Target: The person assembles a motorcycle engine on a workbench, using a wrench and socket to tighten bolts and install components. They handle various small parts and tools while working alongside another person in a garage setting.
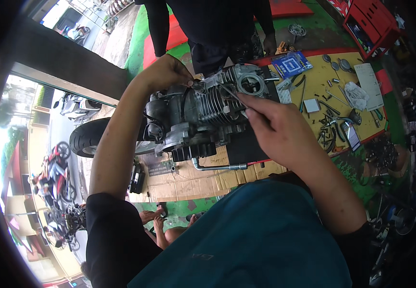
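A grey finned motorcycle engine [213,103] lies on the bench before me, a round opening at its far right end. My left hand [167,72] reaches over its far side. Its fingers are closed in a pinch at a small metal part on the engine's top; what exactly they grip is too small to name. My right hand [277,125] is closed around a thin metal rod-like tool [233,93], whose tip points left at the upper part of the fins. The tool's other end is hidden in the palm.
Cardboard [169,185] covers the near bench edge, with a ratchet wrench [220,167] on it. A tyre [85,137] stands left. At right, a yellow board [313,84] carries tools, bolts, a blue packet [292,65] and loose parts. A person in black [213,29] stands opposite.
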`<state>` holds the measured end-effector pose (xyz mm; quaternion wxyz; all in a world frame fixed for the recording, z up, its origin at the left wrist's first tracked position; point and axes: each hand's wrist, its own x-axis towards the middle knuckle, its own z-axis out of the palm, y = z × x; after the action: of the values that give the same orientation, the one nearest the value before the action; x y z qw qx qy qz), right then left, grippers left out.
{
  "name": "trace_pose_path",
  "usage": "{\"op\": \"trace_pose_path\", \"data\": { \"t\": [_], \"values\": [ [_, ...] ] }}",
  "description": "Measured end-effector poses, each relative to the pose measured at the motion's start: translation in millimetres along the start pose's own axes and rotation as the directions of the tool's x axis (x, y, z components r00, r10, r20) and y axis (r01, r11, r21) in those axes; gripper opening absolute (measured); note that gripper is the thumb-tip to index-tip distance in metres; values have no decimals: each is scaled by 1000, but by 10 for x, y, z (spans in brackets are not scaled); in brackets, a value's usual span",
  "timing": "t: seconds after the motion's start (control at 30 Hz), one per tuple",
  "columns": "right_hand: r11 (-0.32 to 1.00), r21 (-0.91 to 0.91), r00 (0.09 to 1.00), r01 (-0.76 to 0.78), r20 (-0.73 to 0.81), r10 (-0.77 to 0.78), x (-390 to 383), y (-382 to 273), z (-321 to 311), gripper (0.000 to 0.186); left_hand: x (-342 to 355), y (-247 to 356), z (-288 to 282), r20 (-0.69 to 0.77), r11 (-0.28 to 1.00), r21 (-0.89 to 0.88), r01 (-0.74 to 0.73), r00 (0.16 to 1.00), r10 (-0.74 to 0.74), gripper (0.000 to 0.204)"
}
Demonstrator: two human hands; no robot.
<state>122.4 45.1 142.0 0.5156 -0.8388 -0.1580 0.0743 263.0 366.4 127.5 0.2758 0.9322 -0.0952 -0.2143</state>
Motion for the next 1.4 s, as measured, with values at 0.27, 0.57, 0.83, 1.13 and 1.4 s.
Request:
{"op": "trace_pose_path", "data": {
  "t": [0.27,0.57,0.83,1.13,1.4],
  "values": [
    [928,372,986,-29,-141,87,-715,632,-575,42,-75,72,-78,99,977,-175,124,989,-108,26],
    [879,433,839,-199,-388,381,-1585,2029,-892,41,9,42,-48,46,999,-44,0,999,2,29],
    [803,464,617,-375,-521,589,-1670,3478,-1395,36,4,-114,-8,77,917,-333,219,976,-205,26],
    [763,-532,910,-367,-374,177,-875,4456,-2150,29,-227,-3,163,-228,979,-120,164,955,-189,27],
    [594,-739,948,-317,-225,226,-193,5291,-2309,31,-1105,918,809,-811,960,-279,-4,536,-233,36]
  ]
}}
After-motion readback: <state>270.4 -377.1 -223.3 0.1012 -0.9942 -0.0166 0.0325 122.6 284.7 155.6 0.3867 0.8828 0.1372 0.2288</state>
